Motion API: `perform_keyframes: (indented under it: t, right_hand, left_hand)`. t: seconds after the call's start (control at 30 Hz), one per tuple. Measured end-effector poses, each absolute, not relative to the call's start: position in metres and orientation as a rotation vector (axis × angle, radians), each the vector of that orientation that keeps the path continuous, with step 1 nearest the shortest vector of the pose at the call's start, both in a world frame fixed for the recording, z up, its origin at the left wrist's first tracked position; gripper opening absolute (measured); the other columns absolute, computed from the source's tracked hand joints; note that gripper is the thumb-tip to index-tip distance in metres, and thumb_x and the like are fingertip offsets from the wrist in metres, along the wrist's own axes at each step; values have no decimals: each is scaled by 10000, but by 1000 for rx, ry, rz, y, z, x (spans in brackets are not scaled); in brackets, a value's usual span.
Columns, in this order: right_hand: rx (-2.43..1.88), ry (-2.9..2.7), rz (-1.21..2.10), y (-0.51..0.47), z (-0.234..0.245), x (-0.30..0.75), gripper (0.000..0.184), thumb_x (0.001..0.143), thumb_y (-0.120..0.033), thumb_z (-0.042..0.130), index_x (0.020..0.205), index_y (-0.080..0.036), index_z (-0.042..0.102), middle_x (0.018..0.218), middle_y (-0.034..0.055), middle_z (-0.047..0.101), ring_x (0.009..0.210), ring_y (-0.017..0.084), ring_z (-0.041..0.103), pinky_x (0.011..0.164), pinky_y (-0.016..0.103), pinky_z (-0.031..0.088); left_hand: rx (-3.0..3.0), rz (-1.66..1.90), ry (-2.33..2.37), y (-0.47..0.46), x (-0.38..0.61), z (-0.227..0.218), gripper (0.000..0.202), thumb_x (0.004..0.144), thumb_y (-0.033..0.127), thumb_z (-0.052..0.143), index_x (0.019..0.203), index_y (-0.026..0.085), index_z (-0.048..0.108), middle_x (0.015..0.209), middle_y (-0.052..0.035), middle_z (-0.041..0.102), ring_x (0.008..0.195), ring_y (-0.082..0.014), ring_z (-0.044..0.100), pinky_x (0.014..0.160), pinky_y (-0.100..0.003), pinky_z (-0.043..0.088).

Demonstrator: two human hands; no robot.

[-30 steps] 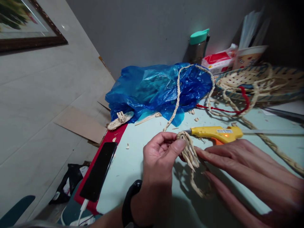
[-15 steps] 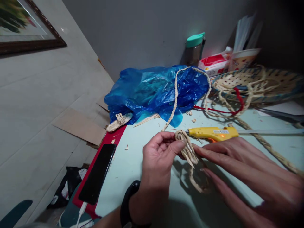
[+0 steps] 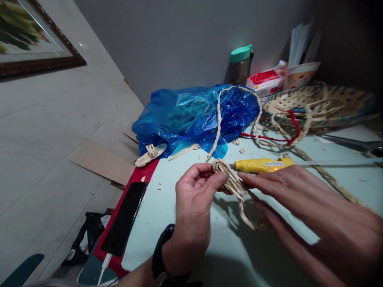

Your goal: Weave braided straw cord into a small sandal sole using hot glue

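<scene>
My left hand (image 3: 196, 195) pinches a small flat coil of braided straw cord (image 3: 229, 179) between thumb and fingers, above the table. From beneath the coil a loose tail of the cord (image 3: 247, 221) curls down toward the right. My right hand (image 3: 308, 207) is at the coil's right end, its fingers stretched out and apart, with one fingertip at or very near the coil; contact is hard to tell. Just behind the coil lies a yellow hot glue gun (image 3: 257, 164), its nozzle pointing left and a long clear glue stick (image 3: 335, 162) out of its back.
Behind are a blue plastic bag (image 3: 185, 113) with a long braided cord (image 3: 219, 115) over it, a woven basket (image 3: 356, 101), a bottle (image 3: 239, 65) and a tissue pack (image 3: 266, 81). A woven straw piece (image 3: 149, 155), a phone (image 3: 124, 219) and scissors (image 3: 353, 142) also lie here.
Both hands and the coil have shifted slightly left in view, as the whole scene has moved a little. My right fingertip has come a bit higher along the coil's right side.
</scene>
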State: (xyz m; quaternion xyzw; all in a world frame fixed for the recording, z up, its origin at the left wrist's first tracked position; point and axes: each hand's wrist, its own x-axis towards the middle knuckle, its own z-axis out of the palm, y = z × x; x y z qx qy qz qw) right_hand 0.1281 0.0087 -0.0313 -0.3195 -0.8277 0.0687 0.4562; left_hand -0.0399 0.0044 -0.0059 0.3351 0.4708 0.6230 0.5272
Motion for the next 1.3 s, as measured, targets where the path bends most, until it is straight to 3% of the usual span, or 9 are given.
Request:
perform_keyframes:
  t: [0.1, 0.27, 0.33, 0.43, 0.63, 0.9, 1.1, 1.3]
  right_hand:
    - [-799, -2111, 208, 7, -36, 130, 549, 898, -76, 580, 1419, -231, 503, 1281, 21, 619, 1151, 219, 589, 1067, 352, 407]
    - [-936, -2003, 197, 7, -48, 126, 457, 998, -327, 542, 1447, -300, 463, 1205, -30, 667, 1057, 213, 637, 890, 336, 510]
    - [-959, -1987, 233, 5, -50, 124, 428, 1003, -356, 532, 1425, -316, 480, 1207, -28, 666, 1054, 225, 642, 851, 352, 521]
    - [-984, -2017, 249, 2, -47, 124, 448, 997, -299, 529, 1439, -308, 460, 1210, -1, 661, 1069, 252, 630, 870, 385, 516]
    - [-982, -2044, 209, 1, -39, 123, 410, 972, -207, 513, 1373, -288, 492, 1114, 39, 660, 943, 236, 644, 678, 311, 557]
    - [-991, -2072, 224, 0, -41, 126, 470, 953, -164, 526, 1392, -317, 455, 1154, 46, 644, 980, 265, 637, 670, 331, 558]
    - [-931, -2056, 183, 2, -42, 127, 483, 968, -231, 591, 1429, -264, 450, 1198, 13, 653, 1108, 274, 586, 995, 391, 447]
    - [-778, -2132, -16, 17, -47, 129, 412, 1018, -286, 541, 1412, -210, 449, 1058, 34, 638, 881, 216, 597, 806, 314, 487]
  left_hand:
    - [796, 1505, 1132, 5, -40, -6, 162, 834, 198, 775, 888, 114, 648, 740, 1, 680, 648, -74, 621, 644, -184, 520]
    - [743, 1513, 1145, 5, -41, -7, 194, 795, 208, 813, 874, 123, 657, 741, -2, 695, 649, -79, 631, 630, -183, 522]
    - [748, 1520, 1151, 5, -41, -8, 184, 797, 207, 811, 868, 123, 664, 735, -2, 692, 651, -77, 628, 634, -179, 520]
    - [748, 1521, 1159, 5, -41, -8, 185, 797, 213, 811, 869, 123, 667, 739, -3, 688, 654, -76, 623, 637, -177, 520]
    - [770, 1535, 1184, 5, -42, -9, 194, 780, 217, 821, 879, 137, 674, 747, -4, 686, 666, -84, 618, 645, -184, 521]
    - [804, 1560, 1235, 4, -39, -8, 162, 751, 185, 819, 840, 153, 687, 725, -2, 680, 647, -98, 609, 631, -204, 514]
    - [818, 1552, 1240, 3, -35, -5, 171, 745, 182, 814, 840, 150, 675, 719, 2, 675, 649, -95, 600, 630, -198, 504]
    - [895, 1551, 1339, -1, -31, -6, 149, 746, 181, 789, 809, 170, 655, 686, 31, 609, 626, -91, 554, 613, -199, 470]
